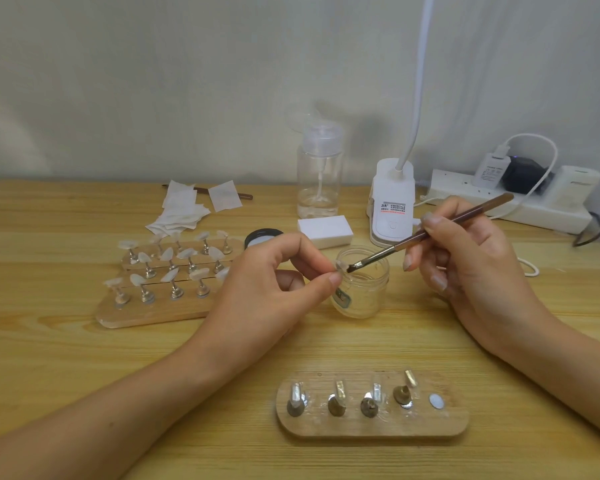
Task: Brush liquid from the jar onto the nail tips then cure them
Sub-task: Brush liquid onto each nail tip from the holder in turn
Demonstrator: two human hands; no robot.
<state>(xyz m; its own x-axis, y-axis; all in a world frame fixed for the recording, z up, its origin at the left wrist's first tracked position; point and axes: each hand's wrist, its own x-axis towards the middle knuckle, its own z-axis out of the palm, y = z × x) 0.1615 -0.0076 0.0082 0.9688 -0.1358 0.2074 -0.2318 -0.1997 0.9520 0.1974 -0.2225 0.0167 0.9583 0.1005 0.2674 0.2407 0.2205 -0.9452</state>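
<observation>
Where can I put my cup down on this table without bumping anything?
Bare table lies left of the big stand, and between the jar and the small stand. The back is crowded: wipes, bottle, lamp, power strip.

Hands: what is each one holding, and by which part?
The left hand pinches a nail tip between thumb and forefinger; the pinched end is hidden. The right hand grips the brush at mid-handle, with its bristles on the nail tip.
</observation>
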